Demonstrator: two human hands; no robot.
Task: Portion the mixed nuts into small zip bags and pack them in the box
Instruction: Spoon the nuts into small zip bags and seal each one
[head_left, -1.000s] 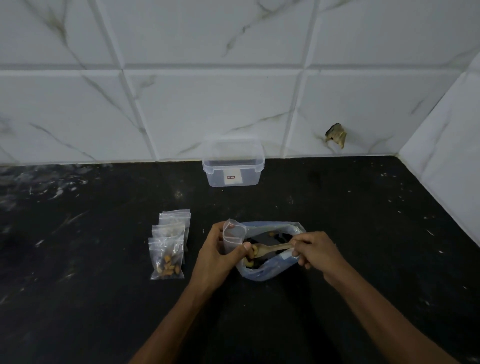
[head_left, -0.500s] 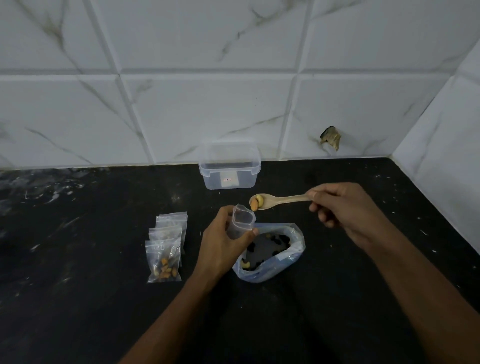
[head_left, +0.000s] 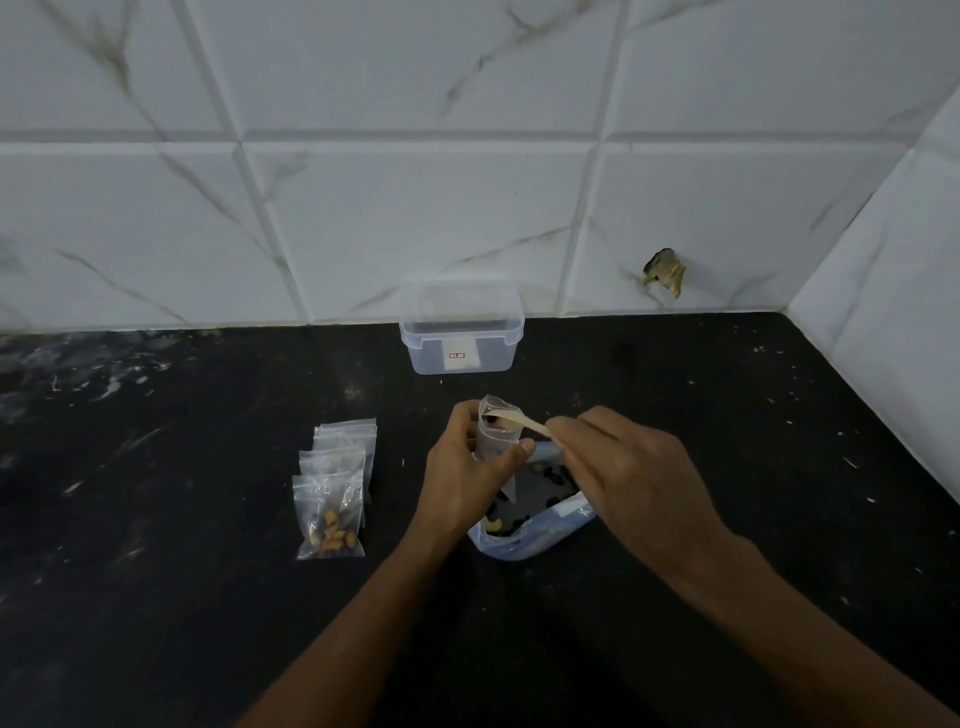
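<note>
On the black countertop, over the large open bag of mixed nuts, the left hand pinches a small zip bag upright with its mouth held apart, while the right hand grips the handle of a wooden spoon whose bowl is tipped into that mouth; whether any nuts have dropped in yet cannot be told, as the bag's lower part is hidden behind the fingers. To the left lies a stack of small zip bags; the front one holds nuts, and the ones behind it look unfilled, though they are too overlapped to be sure. The clear plastic box stands open and apart by the tiled wall, with no bag visible inside it. As a judgement, the task is early: one portion made, a second in hand, several bags to fill, and all the packing left to do.

Half a second ago the spoon was raised above the nut bag, carrying a cashew, clear of the small bag; now its bowl is in the bag's mouth and the right hand has come close to the left; the stack and box are unmoved.
</note>
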